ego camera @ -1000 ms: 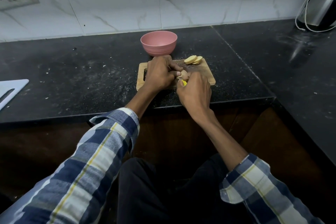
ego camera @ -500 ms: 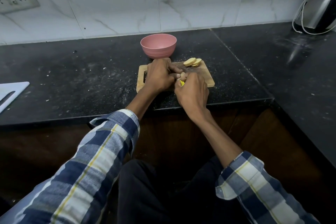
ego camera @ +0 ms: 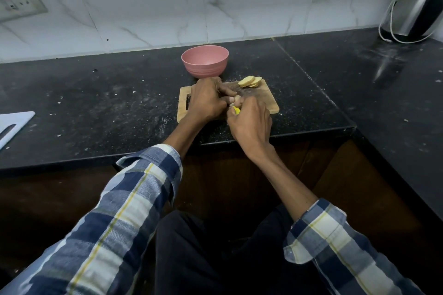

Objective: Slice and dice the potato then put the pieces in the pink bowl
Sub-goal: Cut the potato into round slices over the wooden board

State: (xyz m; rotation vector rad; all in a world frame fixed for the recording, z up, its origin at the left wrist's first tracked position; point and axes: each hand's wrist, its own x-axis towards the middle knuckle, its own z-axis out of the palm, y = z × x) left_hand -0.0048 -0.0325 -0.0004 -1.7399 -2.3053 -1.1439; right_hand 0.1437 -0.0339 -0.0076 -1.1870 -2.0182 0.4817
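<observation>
Two plaid sleeves [ego camera: 124,218] come in from the bottom edge, rolled back from bare forearms that reach over the front lip of a black stone countertop [ego camera: 96,103]. Nearest of the two, the right hand [ego camera: 250,122] sits at the front edge of a small wooden cutting board [ego camera: 271,103], its fingers curled tight around a knife with a yellow handle [ego camera: 236,109]; only a sliver of that yellow shows by the thumb, and the blade is hidden behind the knuckles. Just beside it, touching it at the fingertips, the left hand [ego camera: 207,100] lies on the board's left half with its fingers bent inward and bunched together, pinning down the uncut piece of potato [ego camera: 236,100]. Little of that piece shows, a pale lump between the two hands at the board's middle. Farther back, at the board's far right corner, a few potato slices [ego camera: 250,81] lie overlapping in a short fanned row, well apart from the hands. Behind the board, near its far edge, stands the pink bowl [ego camera: 205,62], upright; no pieces show inside it. Off to the left, a white cutting board [ego camera: 14,124] juts in from the frame edge. At the far right, against the marble wall tiles [ego camera: 143,7], stands a steel electric kettle [ego camera: 417,9] with its white cord looped beside it.
</observation>
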